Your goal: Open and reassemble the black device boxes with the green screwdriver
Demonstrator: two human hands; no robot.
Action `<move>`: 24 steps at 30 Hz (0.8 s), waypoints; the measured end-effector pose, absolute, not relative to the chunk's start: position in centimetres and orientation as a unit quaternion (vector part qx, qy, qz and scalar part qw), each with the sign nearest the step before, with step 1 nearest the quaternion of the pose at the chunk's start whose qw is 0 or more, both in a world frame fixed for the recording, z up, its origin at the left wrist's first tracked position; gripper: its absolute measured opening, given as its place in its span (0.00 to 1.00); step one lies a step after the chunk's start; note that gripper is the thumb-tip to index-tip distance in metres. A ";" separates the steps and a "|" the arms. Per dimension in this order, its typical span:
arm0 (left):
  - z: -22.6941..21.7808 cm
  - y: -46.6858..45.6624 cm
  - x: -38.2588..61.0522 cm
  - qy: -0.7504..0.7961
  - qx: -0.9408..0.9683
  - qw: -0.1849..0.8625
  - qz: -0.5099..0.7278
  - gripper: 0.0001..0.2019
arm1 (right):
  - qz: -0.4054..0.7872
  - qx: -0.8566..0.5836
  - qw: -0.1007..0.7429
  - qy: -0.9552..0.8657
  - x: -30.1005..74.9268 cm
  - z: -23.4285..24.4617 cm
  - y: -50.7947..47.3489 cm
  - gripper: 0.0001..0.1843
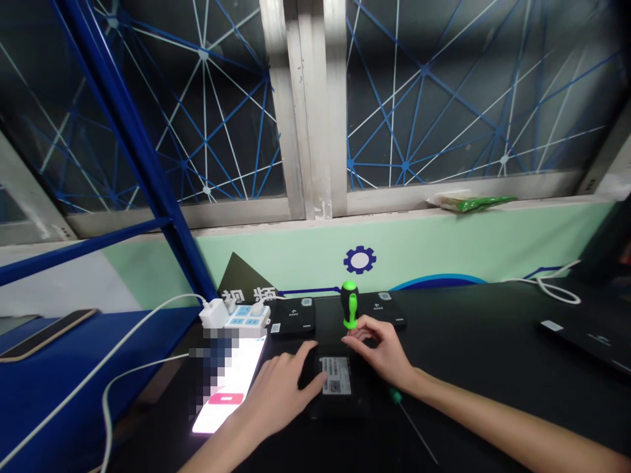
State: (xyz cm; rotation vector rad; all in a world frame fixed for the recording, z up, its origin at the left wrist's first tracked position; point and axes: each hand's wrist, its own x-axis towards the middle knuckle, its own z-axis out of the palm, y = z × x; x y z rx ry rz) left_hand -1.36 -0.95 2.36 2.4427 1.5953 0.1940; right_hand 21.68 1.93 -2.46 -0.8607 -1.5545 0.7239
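A black box-like device [340, 407] with a white printed label lies on the black table in front of me. My left hand [283, 384] lies along its left side, thumb and forefinger spread, the thumb tip at the label's edge. A stubby green-and-black screwdriver [350, 305] stands upright above the device's far right corner. Just under its handle, the fingers of my right hand [377, 348] are pinched together on it; its tip is hidden. Beneath my right wrist lies a second tool, a thin-shafted screwdriver [417, 430] with a green end.
Two similar black devices [293, 316] [387, 309] lie at the table's back. Another dark device [591, 341] is at right. A lit phone [231, 387] and a white power strip [249, 316] with cables stand left. A second phone [49, 334] rests on a blue surface.
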 end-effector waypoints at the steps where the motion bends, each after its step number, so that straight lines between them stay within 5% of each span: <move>1: 2.4 -1.0 -1.4 0.541 0.831 0.109 0.067 0.27 | 0.300 -0.366 0.571 -0.671 21.7 -2.4 1.9 0.12; 16: 1.8 -0.8 -1.6 0.541 0.833 0.094 0.074 0.27 | 0.220 -0.344 0.555 -0.725 21.7 -1.6 1.3 0.11; 24: 2.0 -0.9 -1.7 0.537 0.835 0.092 0.073 0.27 | 0.312 -0.360 0.582 -0.659 21.3 -2.5 1.8 0.14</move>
